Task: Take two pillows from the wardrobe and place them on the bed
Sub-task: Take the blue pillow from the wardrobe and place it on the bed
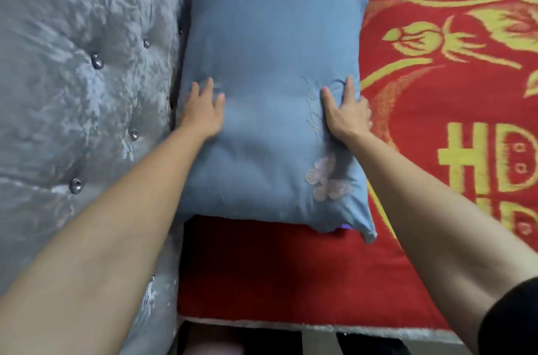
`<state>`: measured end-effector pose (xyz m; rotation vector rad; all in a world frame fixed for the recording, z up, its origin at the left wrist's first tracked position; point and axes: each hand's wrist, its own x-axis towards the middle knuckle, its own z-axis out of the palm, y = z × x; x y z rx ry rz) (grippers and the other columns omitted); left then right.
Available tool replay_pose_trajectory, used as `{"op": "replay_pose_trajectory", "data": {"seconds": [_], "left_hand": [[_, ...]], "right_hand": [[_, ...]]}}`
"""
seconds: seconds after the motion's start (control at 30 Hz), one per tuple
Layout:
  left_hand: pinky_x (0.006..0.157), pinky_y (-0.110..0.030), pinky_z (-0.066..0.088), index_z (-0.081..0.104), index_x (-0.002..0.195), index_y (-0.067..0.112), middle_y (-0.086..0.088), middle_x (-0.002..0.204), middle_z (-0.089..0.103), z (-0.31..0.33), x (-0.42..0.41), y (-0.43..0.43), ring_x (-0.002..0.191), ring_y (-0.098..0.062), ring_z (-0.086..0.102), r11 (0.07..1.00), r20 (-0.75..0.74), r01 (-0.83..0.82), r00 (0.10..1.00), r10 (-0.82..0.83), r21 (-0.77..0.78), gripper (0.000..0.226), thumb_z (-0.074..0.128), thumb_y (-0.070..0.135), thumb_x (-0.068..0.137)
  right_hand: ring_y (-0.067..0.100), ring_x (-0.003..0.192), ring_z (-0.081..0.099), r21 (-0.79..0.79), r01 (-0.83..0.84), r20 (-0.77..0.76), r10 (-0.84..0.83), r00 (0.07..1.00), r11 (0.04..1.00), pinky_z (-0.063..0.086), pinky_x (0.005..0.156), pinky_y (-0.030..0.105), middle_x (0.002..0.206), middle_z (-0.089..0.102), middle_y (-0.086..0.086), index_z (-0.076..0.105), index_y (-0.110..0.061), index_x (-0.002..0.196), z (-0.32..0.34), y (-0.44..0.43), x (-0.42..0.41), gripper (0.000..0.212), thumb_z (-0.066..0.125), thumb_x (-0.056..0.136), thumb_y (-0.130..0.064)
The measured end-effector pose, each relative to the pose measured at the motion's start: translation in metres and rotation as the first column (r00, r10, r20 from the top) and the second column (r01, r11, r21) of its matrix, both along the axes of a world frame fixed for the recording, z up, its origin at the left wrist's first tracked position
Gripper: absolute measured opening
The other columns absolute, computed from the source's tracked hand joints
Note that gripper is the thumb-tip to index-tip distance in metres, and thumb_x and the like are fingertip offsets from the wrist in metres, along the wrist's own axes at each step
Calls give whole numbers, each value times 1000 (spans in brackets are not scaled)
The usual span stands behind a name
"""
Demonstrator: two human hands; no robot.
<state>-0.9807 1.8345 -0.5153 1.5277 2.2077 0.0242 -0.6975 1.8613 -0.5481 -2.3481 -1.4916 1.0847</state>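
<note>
Both hands (276, 111) press flat on soft blue pillow (270, 34).

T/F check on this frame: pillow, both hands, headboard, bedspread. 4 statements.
1. The blue pillow lies on the red bedspread. True.
2. The left hand is lifted clear of the pillow. False: it rests flat on it.
3. The grey tufted headboard is beside the pillow. True.
4. The right hand holds a second pillow. False: it presses on the same blue one.
</note>
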Motion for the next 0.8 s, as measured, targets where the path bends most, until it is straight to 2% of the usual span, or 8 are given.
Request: {"op": "replay_pose_trajectory", "data": {"seconds": [0.07, 0.13, 0.2, 0.3, 0.43, 0.5, 0.63, 0.8], "left_hand": [[118, -57, 14, 12, 155, 28, -19, 163, -2, -24, 9, -26, 150, -34, 7, 994, 25, -102, 994, 103, -44, 60, 30, 47, 102], [113, -66, 6, 4, 152, 43, -15, 162, -14, -38, 17, -45, 150, -33, -3, 964, 48, -257, 964, 260, -60, 64, 28, 62, 96], [112, -67, 5, 0, 151, 47, -16, 162, -13, -45, 17, -56, 149, -35, -6, 942, 36, -333, 942, 334, -47, 71, 25, 74, 89], [114, -64, 9, -1, 152, 43, -16, 163, -7, -49, 15, -65, 149, -36, -2, 946, 17, -325, 946, 325, -9, 77, 21, 78, 86], [111, -68, 9, -3, 152, 42, -13, 163, -5, -50, 24, -77, 150, -35, 1, 943, -10, -331, 943, 331, 7, 84, 13, 83, 81], [112, -68, 8, -5, 152, 40, -14, 163, -7, -53, 28, -89, 149, -35, 1, 947, -26, -322, 946, 322, 12, 84, 10, 82, 81], [115, -63, 10, 1, 155, 31, -18, 163, -3, -57, 36, -113, 148, -41, 4, 966, -73, -248, 965, 253, 70, 80, 15, 73, 88], [116, -62, 12, 4, 155, 25, -22, 161, 0, -57, 36, -121, 147, -43, 5, 979, -115, -193, 973, 200, 68, 76, 17, 67, 93]], "right_hand": [[42, 141, 30, -17, 79, -66, -80, 995, 997, 22, 117, 50, 154, 27, 21, 4, -42, 155, -12, -24, 2, 81, 31, 87, -78], [38, 143, 29, -11, 135, -96, -136, 986, 991, 22, 118, 49, 156, 25, 20, 1, -41, 155, -20, -47, 3, 84, 29, 86, -79], [34, 144, 29, 36, 173, -95, -169, 981, 984, 24, 118, 46, 157, 25, 17, 4, -37, 156, -24, -66, 2, 85, 29, 87, -77], [30, 148, 21, 144, 169, -82, -158, 984, 975, 19, 119, 41, 162, 15, 15, 7, -34, 157, -23, -90, -4, 86, 34, 87, -76], [35, 150, 13, 306, -78, 88, 54, 995, 949, 16, 120, 42, 164, 2, 20, 16, -31, 157, -22, -130, -9, 84, 48, 88, -68], [39, 150, 10, 254, -196, 165, 157, 974, 947, 15, 121, 46, 164, 1, 19, 17, -30, 157, -29, -140, -8, 78, 44, 92, -64], [37, 151, 3, 135, -330, 162, 308, 938, 934, 9, 124, 46, 165, -3, 15, 8, -32, 158, -42, -133, 9, 77, 32, 94, -68], [36, 152, -2, 117, -386, 162, 365, 917, 915, 5, 125, 45, 164, -7, 20, 1, -27, 158, -41, -131, 17, 81, 29, 94, -69]]}}
